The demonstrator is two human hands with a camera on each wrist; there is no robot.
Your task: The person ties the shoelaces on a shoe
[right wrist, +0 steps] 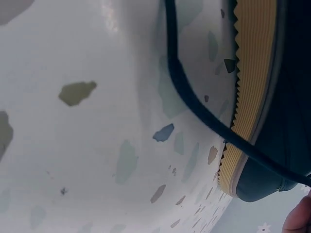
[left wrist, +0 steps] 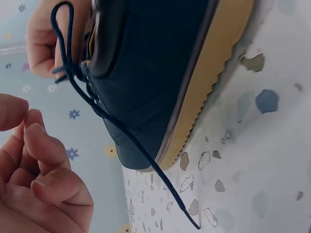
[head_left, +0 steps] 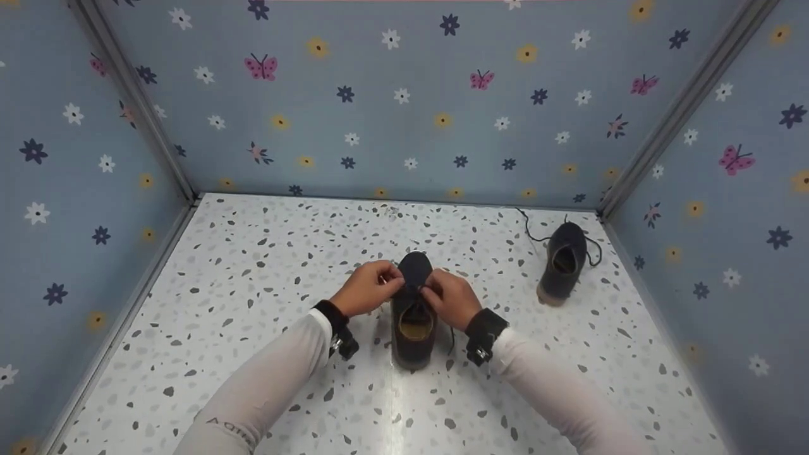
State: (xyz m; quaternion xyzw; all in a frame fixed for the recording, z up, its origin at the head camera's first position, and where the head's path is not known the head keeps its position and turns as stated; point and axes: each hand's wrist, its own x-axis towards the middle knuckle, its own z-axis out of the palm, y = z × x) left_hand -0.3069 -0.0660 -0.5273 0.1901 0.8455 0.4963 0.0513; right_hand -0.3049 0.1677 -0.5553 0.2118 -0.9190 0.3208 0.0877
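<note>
A dark blue lace-up shoe [head_left: 412,346] with a ribbed tan sole stands on the speckled floor, toe away from me. Over its lacing, my right hand [head_left: 454,298] curls its fingers at the shoelace; the exact grip is partly hidden. My left hand [head_left: 368,289] is at the other side of the front of the shoe. In the left wrist view, the left hand [left wrist: 46,170] has its thumb and forefinger tips together, with no lace visible between them. A lace loop [left wrist: 54,17] rises from the knot, and a loose end trails down the shoe's side.
A second dark shoe [head_left: 572,243] stands at the right, its laces spread loose on the floor. Blue floral panels [head_left: 404,114] enclose the floor [head_left: 265,240] at the back and both sides.
</note>
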